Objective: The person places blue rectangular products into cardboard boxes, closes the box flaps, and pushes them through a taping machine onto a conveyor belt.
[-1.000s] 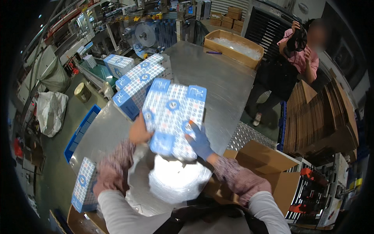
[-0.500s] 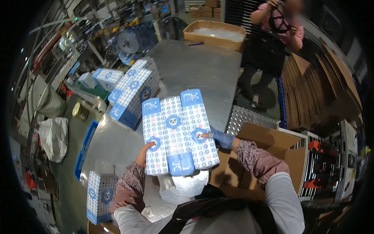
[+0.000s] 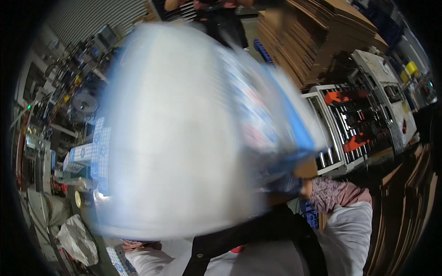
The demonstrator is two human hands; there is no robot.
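Large and blurred, the blue-and-white plastic-wrapped packs (image 3: 251, 108) fill the middle of the view, lifted close and tilted. A pale, plain face of them is toward me, with patterned sides showing at the right. My right hand (image 3: 282, 184), in a dark blue glove, is closed against their lower right edge; its fingers are mostly hidden. Behind the packs my left hand is out of sight; only the left sleeve cuff (image 3: 140, 245) shows below them. More patterned packs (image 3: 99, 154) stand at the left, and another pack (image 3: 119, 260) is at the lower left.
Stacked flat cardboard (image 3: 294, 46) stands at the back right, with more cardboard sheets (image 3: 405, 198) at the right edge. A roller conveyor (image 3: 336, 152) with orange parts lies between them. Machinery (image 3: 83, 99) lines the left. Another person (image 3: 221, 18) stands at the back.
The packs have come up from over the metal table toward me and turned, hiding the table. My left hand has gone from sight behind them. The view has swung right.
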